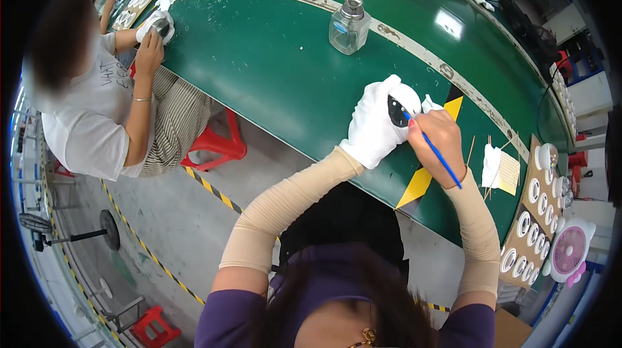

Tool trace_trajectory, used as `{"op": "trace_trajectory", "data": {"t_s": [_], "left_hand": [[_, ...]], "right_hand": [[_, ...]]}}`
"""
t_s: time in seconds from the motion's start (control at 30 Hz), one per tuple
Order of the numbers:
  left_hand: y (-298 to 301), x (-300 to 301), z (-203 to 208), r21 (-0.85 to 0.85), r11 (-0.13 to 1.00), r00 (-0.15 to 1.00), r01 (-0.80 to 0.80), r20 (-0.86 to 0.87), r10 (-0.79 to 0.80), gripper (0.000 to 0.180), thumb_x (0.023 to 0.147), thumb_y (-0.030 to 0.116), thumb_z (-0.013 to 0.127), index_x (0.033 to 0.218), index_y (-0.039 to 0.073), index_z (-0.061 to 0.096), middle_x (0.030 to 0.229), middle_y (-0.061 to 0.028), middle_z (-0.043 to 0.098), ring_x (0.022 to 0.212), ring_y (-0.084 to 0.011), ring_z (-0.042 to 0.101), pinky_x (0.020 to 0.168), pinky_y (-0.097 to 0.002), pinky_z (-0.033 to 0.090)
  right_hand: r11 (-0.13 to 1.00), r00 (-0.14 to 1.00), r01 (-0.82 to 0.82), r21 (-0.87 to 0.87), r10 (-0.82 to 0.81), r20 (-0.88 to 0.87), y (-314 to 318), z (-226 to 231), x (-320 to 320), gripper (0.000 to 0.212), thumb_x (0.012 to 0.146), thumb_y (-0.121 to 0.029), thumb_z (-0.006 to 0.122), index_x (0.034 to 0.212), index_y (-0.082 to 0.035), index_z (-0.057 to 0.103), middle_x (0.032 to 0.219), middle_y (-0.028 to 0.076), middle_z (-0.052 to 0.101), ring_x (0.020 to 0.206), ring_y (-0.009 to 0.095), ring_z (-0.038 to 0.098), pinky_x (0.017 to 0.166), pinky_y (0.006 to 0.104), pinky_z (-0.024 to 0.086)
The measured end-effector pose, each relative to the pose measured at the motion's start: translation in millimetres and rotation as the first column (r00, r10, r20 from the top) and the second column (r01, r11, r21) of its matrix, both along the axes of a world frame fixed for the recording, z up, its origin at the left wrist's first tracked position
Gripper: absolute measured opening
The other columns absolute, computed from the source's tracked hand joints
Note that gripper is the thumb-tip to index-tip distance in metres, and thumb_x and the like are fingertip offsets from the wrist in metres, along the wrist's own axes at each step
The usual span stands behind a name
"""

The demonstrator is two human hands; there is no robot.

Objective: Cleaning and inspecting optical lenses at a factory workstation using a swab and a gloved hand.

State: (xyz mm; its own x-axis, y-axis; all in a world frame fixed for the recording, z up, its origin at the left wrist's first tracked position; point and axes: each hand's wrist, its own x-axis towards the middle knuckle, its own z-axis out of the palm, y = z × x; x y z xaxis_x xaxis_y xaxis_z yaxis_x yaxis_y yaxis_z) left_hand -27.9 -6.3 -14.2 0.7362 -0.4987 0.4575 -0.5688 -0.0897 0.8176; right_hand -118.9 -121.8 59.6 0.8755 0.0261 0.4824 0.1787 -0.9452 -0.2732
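My left hand [374, 126], in a white glove, is closed around a small rounded white piece with a glossy black face [397, 111], held up above the green table. In my bare right hand [436, 144] is a slim blue pen-like tool [442, 160], gripped like a pencil. Its tip meets or nearly meets the black face; I cannot tell whether it is a brush or a swab. Part of the white piece is hidden by the glove and my right fingers. Beige sleeves cover both my forearms.
A glass bottle with a metal top [350, 27] stands beyond my hands. At right lie a white cloth [491, 165], a yellow pad [509, 173], thin sticks and a board of white ring-shaped parts [520, 264], beside a pink-and-white fan [570, 249]. A co-worker [97, 108] sits at left.
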Motion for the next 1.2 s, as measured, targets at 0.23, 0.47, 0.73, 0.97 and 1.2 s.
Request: {"op": "trace_trajectory", "data": {"t_s": [0.23, 0.47, 0.73, 0.97, 1.2], "left_hand": [[22.2, -17.0, 13.4, 0.161, 0.98, 0.991, -0.117, 0.085, 0.104, 0.091, 0.071, 0.037, 0.084, 0.14, 0.002, 0.036, 0.122, -0.0242, 0.05, 0.106, -0.0409, 0.057, 0.087, -0.0453, 0.049], [23.0, 15.5, 7.5, 0.1, 0.984, 0.983, 0.147, 0.093, -0.156, 0.098, 0.064, 0.037, 0.089, 0.14, 0.004, 0.037, 0.131, -0.0196, 0.047, 0.116, -0.0361, 0.056, 0.097, -0.0421, 0.048], [9.6, -14.4, 15.4, 0.165, 0.98, 0.994, -0.113, 0.017, 0.112, 0.096, 0.064, 0.04, 0.09, 0.135, 0.001, 0.039, 0.12, -0.0209, 0.052, 0.104, -0.0344, 0.06, 0.087, -0.0413, 0.051], [10.7, 8.5, 6.5, -0.042, 0.982, 0.981, 0.183, -0.063, -0.185, 0.089, 0.065, 0.025, 0.09, 0.134, 0.0, 0.04, 0.124, -0.0181, 0.05, 0.11, -0.031, 0.058, 0.092, -0.0398, 0.049], [0.8, 4.6, -4.0, -0.061, 0.995, 0.988, 0.083, 0.133, -0.074, 0.087, 0.063, 0.022, 0.089, 0.134, 0.001, 0.042, 0.124, -0.0203, 0.048, 0.114, -0.0364, 0.05, 0.095, -0.0416, 0.045]], "right_hand": [[0.471, 0.975, 0.161, 0.867, 0.057, -0.213, -9.1, -12.1, -7.6, 0.009, 0.093, -0.005, 0.054, 0.092, -0.001, 0.061, 0.083, 0.004, 0.064, 0.077, 0.01, 0.059, 0.073, 0.023, 0.047], [0.368, 0.993, 0.117, 0.923, -0.072, -0.097, 1.6, -16.9, -13.7, 0.012, 0.091, -0.003, 0.064, 0.097, 0.006, 0.067, 0.089, 0.011, 0.069, 0.081, 0.016, 0.067, 0.08, 0.0277, 0.054], [0.296, 0.957, 0.091, 0.951, -0.291, -0.001, 16.1, -25.3, -11.6, 0.015, 0.091, -0.005, 0.065, 0.1, 0.007, 0.065, 0.091, 0.014, 0.07, 0.079, 0.019, 0.07, 0.078, 0.0291, 0.056], [0.218, 0.932, 0.078, 0.973, -0.362, 0.006, 17.8, -27.8, 0.0, 0.016, 0.093, -0.008, 0.065, 0.1, 0.006, 0.063, 0.088, 0.014, 0.07, 0.075, 0.019, 0.069, 0.073, 0.029, 0.055], [0.25, 0.895, 0.093, 0.964, -0.446, 0.03, 29.7, -32.0, 10.6, 0.013, 0.096, -0.01, 0.063, 0.095, 0.003, 0.061, 0.08, 0.009, 0.066, 0.068, 0.011, 0.06, 0.063, 0.0231, 0.045]]}}
